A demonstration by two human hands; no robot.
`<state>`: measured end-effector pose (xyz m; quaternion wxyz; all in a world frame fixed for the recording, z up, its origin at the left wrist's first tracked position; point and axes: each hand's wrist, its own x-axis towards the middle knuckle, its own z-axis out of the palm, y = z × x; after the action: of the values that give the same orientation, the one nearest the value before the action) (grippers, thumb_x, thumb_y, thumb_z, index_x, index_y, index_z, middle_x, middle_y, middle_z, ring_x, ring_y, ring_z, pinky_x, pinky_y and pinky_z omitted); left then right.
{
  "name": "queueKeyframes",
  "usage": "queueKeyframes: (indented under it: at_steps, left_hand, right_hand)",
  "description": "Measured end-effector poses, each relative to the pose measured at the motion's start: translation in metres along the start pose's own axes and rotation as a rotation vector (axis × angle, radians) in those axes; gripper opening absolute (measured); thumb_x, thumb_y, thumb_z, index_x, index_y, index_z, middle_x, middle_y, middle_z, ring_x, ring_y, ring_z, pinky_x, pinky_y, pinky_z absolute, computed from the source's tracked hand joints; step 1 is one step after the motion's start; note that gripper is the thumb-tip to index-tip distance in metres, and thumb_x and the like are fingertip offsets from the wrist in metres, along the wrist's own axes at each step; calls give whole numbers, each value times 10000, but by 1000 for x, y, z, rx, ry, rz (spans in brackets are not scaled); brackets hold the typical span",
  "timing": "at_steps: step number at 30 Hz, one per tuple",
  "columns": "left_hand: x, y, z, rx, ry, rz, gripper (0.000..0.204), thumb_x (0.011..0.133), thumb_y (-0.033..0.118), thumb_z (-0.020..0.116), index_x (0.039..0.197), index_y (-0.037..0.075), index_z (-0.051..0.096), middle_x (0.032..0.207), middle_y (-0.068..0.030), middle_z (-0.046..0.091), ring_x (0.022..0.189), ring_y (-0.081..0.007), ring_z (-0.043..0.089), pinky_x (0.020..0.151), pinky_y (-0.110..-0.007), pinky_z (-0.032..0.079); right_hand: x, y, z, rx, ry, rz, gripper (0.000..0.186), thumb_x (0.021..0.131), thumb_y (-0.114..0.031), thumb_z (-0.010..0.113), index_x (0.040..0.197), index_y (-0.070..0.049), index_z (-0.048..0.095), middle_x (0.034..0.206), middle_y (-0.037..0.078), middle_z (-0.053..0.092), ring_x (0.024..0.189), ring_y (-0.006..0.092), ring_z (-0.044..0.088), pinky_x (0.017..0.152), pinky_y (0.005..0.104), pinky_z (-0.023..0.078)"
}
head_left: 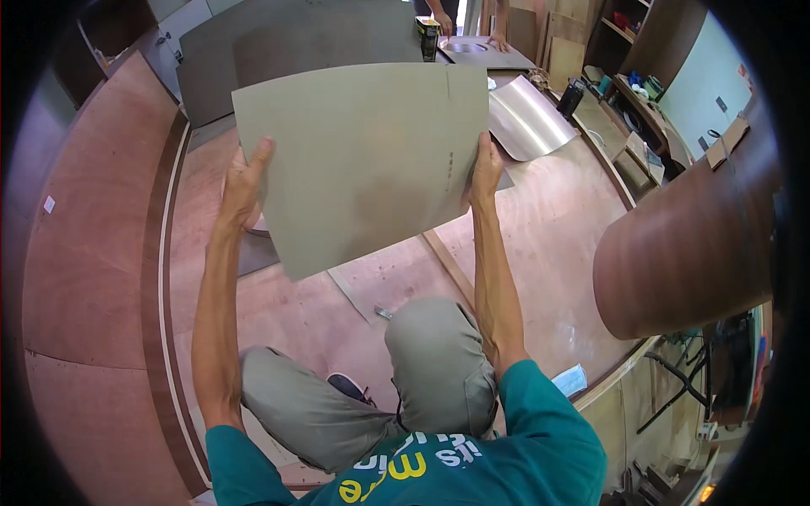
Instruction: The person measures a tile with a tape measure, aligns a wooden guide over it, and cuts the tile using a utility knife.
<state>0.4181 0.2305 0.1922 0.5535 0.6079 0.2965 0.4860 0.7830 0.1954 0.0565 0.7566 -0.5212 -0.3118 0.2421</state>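
Held up in front of me is a thin beige-grey sheet (363,160), roughly rectangular and slightly bowed, with small dark print near its right side. My left hand (245,185) grips its left edge, thumb on the face turned to me and fingers behind. On the opposite edge my right hand (483,173) is closed in the same way. The sheet is tilted, its lower edge rising to the right, and it hides part of the surface beyond. Below it, a narrow grey strip (354,295) and a small metal piece (383,312) lie on the pinkish wooden panel (557,244).
A curved shiny metal sheet (529,118) lies beyond my right hand. Another person's hands (498,42) rest by a flat sheet at the far end. To the right stands a large brown curved panel (683,253); a low reddish wall (93,219) runs along the left.
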Motion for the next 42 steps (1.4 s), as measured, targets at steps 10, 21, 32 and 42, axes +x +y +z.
queueKeyframes:
  at_steps: [10,21,32,42]
  left_hand:
    - [5,-39,59,95,-6,75,367,981,270,537,1256,27,526,1155,-37,599,1002,-105,548,868,-267,447]
    - [10,-8,37,-64,148,130,309,1002,285,494,1184,45,561,1054,-32,624,962,-80,552,801,-264,471]
    - [18,-2,33,-35,174,217,301,1003,281,494,1184,47,553,1082,-16,616,965,-80,558,827,-251,469]
    - [20,-16,19,34,174,198,308,1002,268,495,1190,29,542,1104,-32,605,992,-90,550,832,-247,464]
  right_hand:
    - [-63,-9,129,-428,-114,-706,622,951,-368,464,1430,9,340,1491,246,293,1398,401,233,1145,539,81]
    - [2,75,68,-474,108,-416,555,974,-299,415,1418,28,345,1479,247,311,1399,349,259,1138,522,139]
    - [-90,46,109,-235,-162,-457,560,911,-206,516,1403,28,381,1476,212,343,1389,360,286,1139,473,203]
    - [-122,-4,135,-116,-352,-434,350,884,-90,592,1228,-42,552,1168,99,583,1059,215,542,950,344,402]
